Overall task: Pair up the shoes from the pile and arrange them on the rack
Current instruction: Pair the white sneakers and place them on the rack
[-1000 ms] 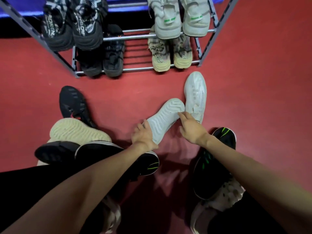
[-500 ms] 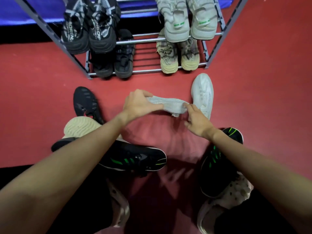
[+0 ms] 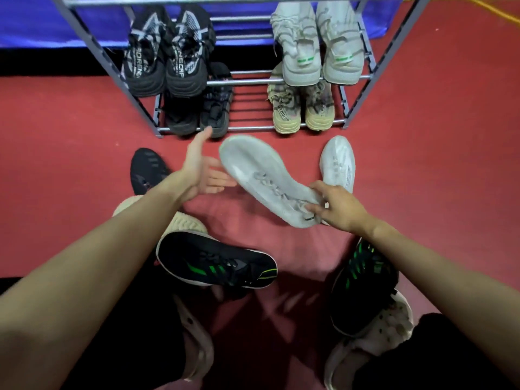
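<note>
My right hand grips the heel of a white sneaker, held above the red floor with its laces up and its toe pointing far left. My left hand is open, fingers spread, just left of that sneaker's toe, holding nothing. The matching white sneaker lies on the floor to the right, toe toward the rack. The grey metal rack holds a black-and-white pair and a white pair on the upper shelf, a black pair and a beige pair on the lower shelf.
On the floor near me lie a black shoe with green stripes, its mate at the right, a black shoe, and a cream sole-up shoe. My feet in pale clogs are at the bottom.
The white sneaker has been turned from sole-up to laces-up and lifted. My left hand let go of it and opened; my right hand now holds its heel.
</note>
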`<state>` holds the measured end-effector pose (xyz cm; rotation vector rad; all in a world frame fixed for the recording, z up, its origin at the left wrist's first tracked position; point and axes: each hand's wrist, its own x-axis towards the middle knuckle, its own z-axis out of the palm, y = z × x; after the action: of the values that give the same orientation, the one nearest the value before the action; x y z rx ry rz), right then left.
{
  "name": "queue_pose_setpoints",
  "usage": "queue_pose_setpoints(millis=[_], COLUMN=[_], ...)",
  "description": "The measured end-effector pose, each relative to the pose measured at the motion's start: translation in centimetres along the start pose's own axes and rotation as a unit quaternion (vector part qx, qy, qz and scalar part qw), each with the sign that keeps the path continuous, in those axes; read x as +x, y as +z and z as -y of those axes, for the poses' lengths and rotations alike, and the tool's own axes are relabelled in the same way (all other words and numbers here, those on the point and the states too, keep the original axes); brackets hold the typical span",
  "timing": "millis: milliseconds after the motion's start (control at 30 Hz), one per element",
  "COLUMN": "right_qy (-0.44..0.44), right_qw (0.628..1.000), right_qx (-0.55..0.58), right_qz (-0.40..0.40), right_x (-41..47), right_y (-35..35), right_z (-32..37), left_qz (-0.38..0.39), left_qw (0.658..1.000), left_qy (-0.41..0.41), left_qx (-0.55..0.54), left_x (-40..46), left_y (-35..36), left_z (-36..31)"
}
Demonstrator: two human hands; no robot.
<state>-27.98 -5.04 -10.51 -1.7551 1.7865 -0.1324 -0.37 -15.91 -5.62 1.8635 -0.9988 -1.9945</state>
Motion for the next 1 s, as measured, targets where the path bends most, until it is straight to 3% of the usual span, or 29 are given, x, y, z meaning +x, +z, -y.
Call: queue_pose_setpoints(millis=[100,233,333,467,567,667,767,900,1000], right_qy=[0.046,0.140,0.178,0.167,0.145,0.136,0.144,0.189,0.314], right_qw=[0.979,0.922,0.878,0.892,0.900,0.898,0.917,0.929,0.904], right_qx=[0.199,0.361,0.441,0.416,0.408,0.414,0.368,0.256,0.182], right_qz=[0.008,-0.020,-0.055,-0.065,-0.056,-0.058,-0.051,-0.190,-0.225], right_x=[-0.1,0.4,0.7,0.5,0.1,0.0,0.1,0.5,1.0], right_y=[0.9,1.7,2.5,3.3,3.5,3.7,4.1,4.8,5.0], right_z=[0.6,3.2,4.0,3.2,2.5,2.3,1.9,-0.4,-2.1], left_qz=[0.016,0.021,0.072,0.065,0.068,0.061,0.071,0.028,0.000], left_qw=[0.996,0.996,0.993,0.997,0.995,0.996,0.996,0.997,1.000], left_qy=[0.020,-0.003,-0.013,0.027,0.045,0.017,-0.016,0.000,0.010], left_qx=[-0.091,0.081,0.088,0.030,0.055,0.067,-0.041,-0.065,-0.027], left_x=[0.9,1.0,0.8,0.9,1.0,1.1,0.9,1.1,1.9], left_y=[0.2,3.1,5.0,6.4,7.5,8.4,9.4,10.0,9.7], left_z=[1.6,4.8,6.2,6.4,6.4,6.9,7.3,8.0,8.8])
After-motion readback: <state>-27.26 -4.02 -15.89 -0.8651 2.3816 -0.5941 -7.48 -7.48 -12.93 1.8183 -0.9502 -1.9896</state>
